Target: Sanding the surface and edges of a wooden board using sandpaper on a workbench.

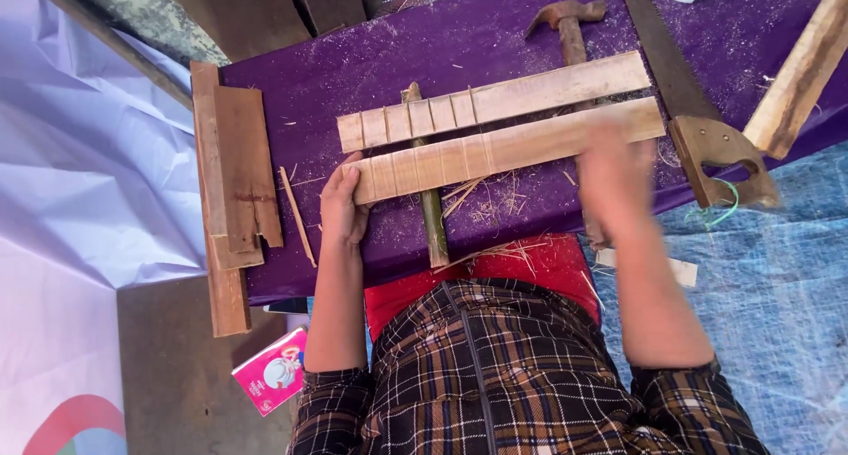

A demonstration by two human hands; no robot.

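A purple-covered bench (397, 57), strewn with shavings, carries a long pale notched wooden slat (508, 148) lying lengthwise mid-frame. Its left end is clasped by the left hand (343, 209); the blurred right hand (614, 177) rests nearer its right end, grip perhaps closed, not discernible.

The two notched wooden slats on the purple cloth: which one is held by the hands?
The nearer slat, closest to the person: left hand grips its end, blurred right hand lies over it. The farther slat lies untouched.

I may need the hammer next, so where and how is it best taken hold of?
Grip the hammer on its wooden handle just below the rusty head, coming from the far side: the handle's lower part runs under the two notched slats, so only that upper stretch is free.
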